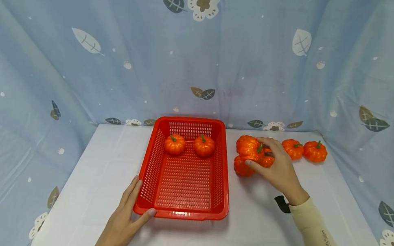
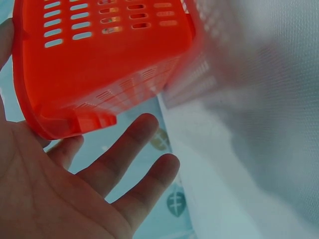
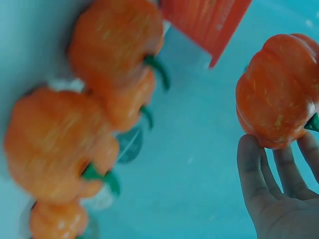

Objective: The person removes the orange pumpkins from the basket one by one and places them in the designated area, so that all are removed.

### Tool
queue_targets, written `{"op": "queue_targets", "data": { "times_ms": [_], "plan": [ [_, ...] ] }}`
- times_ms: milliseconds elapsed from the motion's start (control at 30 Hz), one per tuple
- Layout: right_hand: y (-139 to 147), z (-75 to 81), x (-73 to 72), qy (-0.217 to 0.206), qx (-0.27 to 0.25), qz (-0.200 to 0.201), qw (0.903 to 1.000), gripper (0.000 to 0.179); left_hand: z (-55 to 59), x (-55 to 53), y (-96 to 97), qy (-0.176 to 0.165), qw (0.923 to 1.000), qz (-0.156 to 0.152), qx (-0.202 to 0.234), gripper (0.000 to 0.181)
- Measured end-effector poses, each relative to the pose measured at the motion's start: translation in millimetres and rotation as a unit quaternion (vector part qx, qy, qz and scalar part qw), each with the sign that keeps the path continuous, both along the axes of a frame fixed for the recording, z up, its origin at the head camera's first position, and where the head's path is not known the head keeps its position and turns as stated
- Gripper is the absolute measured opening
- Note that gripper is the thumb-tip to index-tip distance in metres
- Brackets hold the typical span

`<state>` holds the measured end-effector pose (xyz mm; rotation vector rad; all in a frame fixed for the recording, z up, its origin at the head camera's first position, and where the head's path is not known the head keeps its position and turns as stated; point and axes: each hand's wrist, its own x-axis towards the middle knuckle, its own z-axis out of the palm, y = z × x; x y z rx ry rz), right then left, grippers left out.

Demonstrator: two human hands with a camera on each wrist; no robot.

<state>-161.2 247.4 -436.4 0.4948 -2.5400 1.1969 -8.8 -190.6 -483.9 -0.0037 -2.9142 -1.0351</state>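
My right hand holds an orange toy pumpkin with a green stem, fingers at its far side and thumb at its near side. The right wrist view shows that pumpkin raised off the table, above other pumpkins. At the front left corner of a red plastic basket, my left hand touches the rim, thumb along the front and fingers extended up the left side. In the left wrist view, several fingers spread straight below the basket's rim. Inside, two small pumpkins sit near the back wall.
Under and beside the held pumpkin lie more pumpkins, partly hidden by the right hand. Two others rest at the table's back right. A blue patterned curtain hangs behind the white table and along its sides.
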Motion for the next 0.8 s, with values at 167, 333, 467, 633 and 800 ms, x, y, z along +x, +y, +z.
{"op": "queue_targets", "data": {
  "times_ms": [167, 333, 467, 633, 800],
  "plan": [
    [29, -6.0, 1.8, -0.013, -0.003, -0.044, 0.9989, 0.075, -0.4, 1.5, -0.2, 0.003, 1.0000, -0.004, 0.006, 0.094],
    [54, -8.2, 3.2, -0.020, 0.027, -0.104, 0.9940, 0.077, -0.7, 1.1, -0.1, 0.001, 1.0000, -0.001, 0.002, 0.095],
    [70, -11.3, 5.2, -0.033, 0.045, -0.137, 0.9890, 0.080, -1.6, 1.3, -1.0, 0.006, 1.0000, -0.003, 0.004, 0.094],
    [88, -18.7, 6.9, -0.048, 0.054, -0.160, 0.9845, 0.084, -1.2, 1.6, -2.4, 0.012, 0.9999, -0.007, 0.008, 0.094],
    [99, -27.5, 7.3, -0.052, 0.073, -0.173, 0.9809, 0.083, -1.6, 2.5, -2.2, 0.011, 0.9999, -0.007, 0.010, 0.094]
  ]
}}
